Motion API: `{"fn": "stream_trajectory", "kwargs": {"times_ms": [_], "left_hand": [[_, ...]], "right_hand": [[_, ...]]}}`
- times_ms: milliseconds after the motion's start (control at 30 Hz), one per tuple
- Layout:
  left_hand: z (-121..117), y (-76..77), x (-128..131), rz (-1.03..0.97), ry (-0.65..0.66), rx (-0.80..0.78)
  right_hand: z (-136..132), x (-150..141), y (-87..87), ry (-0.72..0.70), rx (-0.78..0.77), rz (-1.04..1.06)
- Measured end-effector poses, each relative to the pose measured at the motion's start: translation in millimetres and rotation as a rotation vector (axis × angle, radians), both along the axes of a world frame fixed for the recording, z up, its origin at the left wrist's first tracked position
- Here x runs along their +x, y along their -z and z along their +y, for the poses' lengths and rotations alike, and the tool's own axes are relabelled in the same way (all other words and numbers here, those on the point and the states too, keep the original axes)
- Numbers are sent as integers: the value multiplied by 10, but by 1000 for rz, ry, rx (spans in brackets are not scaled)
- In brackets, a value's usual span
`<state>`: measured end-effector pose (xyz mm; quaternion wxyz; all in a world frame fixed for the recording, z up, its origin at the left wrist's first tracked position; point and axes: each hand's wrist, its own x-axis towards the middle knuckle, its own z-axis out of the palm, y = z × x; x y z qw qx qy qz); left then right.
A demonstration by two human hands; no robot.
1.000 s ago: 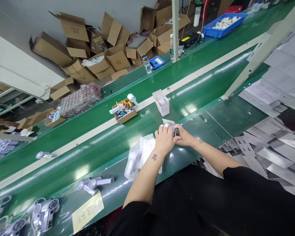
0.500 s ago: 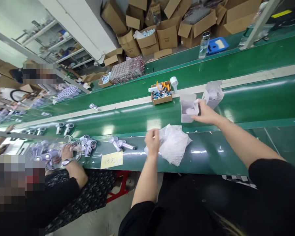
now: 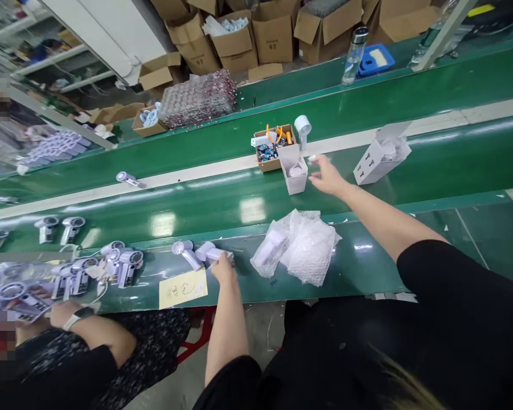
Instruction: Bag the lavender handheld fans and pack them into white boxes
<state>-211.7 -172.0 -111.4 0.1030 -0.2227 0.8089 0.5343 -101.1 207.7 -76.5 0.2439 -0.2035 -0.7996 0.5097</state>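
My left hand (image 3: 224, 269) has its fingers closed round the handle end of a lilac handheld fan (image 3: 205, 250) on the bench. A second lilac fan (image 3: 187, 254) lies just left of it. My right hand (image 3: 328, 176) is held out over the green belt, fingers apart, with something white at one fingertip. Left of those fingers stands an opened white box (image 3: 296, 177) with a pale item inside. A bubble-wrap bag (image 3: 268, 253) with a lilac item in it lies between my arms, beside more flat bubble-wrap bags (image 3: 311, 250).
Another white box (image 3: 378, 162) stands at right on the belt. A small cardboard box (image 3: 270, 165) of batteries and a white fan (image 3: 303, 131) are behind. A yellow handwritten note (image 3: 183, 288) lies at left, near a co-worker's hand (image 3: 64, 314) and several fans (image 3: 128, 265).
My left hand has moved left from the bubble wrap to a fan. My right hand has let go of the white box, now beside the cardboard box. The view has shifted right.
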Motion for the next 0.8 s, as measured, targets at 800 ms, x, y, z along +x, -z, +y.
{"fn": "stream_trajectory", "kwargs": {"times_ms": [800], "left_hand": [[762,284,897,1018,2449,-534]], "right_hand": [[-2101,2603,-94,497,-1645,-51]]}}
